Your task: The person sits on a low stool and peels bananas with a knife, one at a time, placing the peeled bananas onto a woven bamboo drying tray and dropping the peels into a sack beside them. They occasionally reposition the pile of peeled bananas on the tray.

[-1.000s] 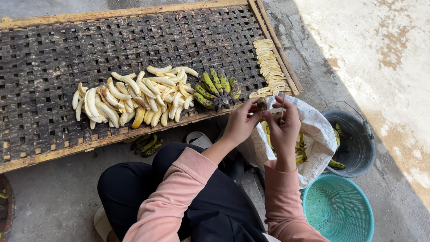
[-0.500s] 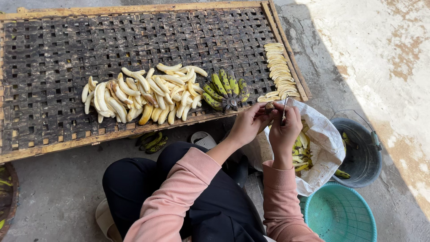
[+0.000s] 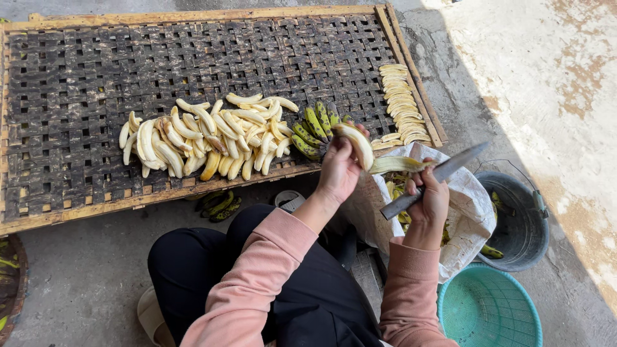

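My left hand [image 3: 337,170] holds a peeled pale banana [image 3: 357,142] just past the near edge of the woven tray [image 3: 77,71]. My right hand [image 3: 427,205] grips a long knife [image 3: 443,172] together with a strip of banana peel [image 3: 402,164] above a white sack [image 3: 466,218]. A bunch of green unpeeled bananas [image 3: 313,130] lies beside my left hand. To its left is a pile of peeled bananas [image 3: 205,136]. A row of banana slices [image 3: 402,103] lines the tray's right edge.
A dark bucket [image 3: 514,218] with peels stands to the right and a teal plastic basket [image 3: 488,311] sits at the lower right. More green bananas [image 3: 220,204] lie under the tray's edge. A round basket rim [image 3: 16,283] shows at the left on the concrete floor.
My hands have come apart: the left now holds the peeled banana up near the tray, and the right has drawn back with the knife and the peel.
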Demonstrator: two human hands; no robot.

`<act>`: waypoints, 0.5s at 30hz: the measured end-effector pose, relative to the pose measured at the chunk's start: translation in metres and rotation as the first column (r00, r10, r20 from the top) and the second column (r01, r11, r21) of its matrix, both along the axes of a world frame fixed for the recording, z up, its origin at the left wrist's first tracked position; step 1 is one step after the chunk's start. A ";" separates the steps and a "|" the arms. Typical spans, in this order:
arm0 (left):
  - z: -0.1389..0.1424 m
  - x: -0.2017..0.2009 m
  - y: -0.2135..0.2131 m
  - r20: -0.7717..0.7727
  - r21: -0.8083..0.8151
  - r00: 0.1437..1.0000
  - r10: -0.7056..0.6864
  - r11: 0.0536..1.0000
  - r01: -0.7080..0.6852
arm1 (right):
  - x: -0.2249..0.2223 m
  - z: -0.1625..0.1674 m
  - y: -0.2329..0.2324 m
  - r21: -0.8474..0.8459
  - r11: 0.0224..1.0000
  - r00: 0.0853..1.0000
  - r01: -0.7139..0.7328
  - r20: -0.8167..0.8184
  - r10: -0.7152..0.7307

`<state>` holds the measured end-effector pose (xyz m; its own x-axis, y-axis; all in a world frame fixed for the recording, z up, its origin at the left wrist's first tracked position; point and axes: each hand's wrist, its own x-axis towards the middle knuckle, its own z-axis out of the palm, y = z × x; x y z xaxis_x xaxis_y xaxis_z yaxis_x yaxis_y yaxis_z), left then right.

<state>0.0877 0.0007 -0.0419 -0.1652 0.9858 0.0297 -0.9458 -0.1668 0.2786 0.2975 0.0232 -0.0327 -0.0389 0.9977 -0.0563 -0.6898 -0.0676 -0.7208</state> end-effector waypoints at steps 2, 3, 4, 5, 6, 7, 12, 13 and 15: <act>-0.001 -0.018 0.007 0.049 -0.060 0.996 0.073 0.996 -0.070 | 0.017 -0.008 -0.010 0.039 0.996 0.990 0.082 0.110 -0.086; -0.003 -0.026 0.009 0.063 -0.075 0.994 0.089 0.994 -0.084 | 0.025 -0.008 -0.016 0.069 0.988 0.964 0.138 0.217 -0.150; -0.005 -0.029 0.010 0.077 -0.090 0.991 0.106 0.991 -0.099 | 0.028 -0.007 -0.021 0.104 0.976 0.923 0.190 0.321 -0.214; -0.009 -0.029 0.010 0.054 -0.105 0.996 0.072 0.992 -0.066 | 0.029 -0.004 -0.026 0.167 0.971 0.804 0.171 0.547 -0.236; -0.011 -0.028 0.010 0.032 -0.117 0.999 0.036 0.993 -0.032 | 0.029 0.001 -0.031 0.227 0.964 0.629 0.137 0.732 -0.261; -0.014 -0.024 0.008 0.009 -0.128 1.000 -0.001 0.992 0.002 | 0.027 0.007 -0.035 0.276 0.957 0.412 0.090 0.864 -0.288; -0.020 0.017 -0.008 -0.167 -0.165 0.926 -0.338 0.936 0.311 | -0.027 0.020 -0.055 0.268 0.951 0.521 -0.153 0.840 -0.152; -0.020 0.023 -0.011 -0.196 -0.176 0.888 -0.417 0.906 0.386 | -0.036 0.024 -0.058 0.314 0.932 0.494 -0.182 0.849 -0.189; -0.022 0.025 -0.016 -0.278 -0.140 0.883 -0.379 0.925 0.353 | -0.045 0.033 -0.062 0.400 0.886 0.433 -0.235 0.859 -0.273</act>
<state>0.1131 -0.0151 -0.0636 0.2116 0.9752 -0.0642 -0.8072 0.2114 0.5512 0.2520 -0.0390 0.0003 -0.2023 0.9155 0.3477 0.3448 0.3989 -0.8497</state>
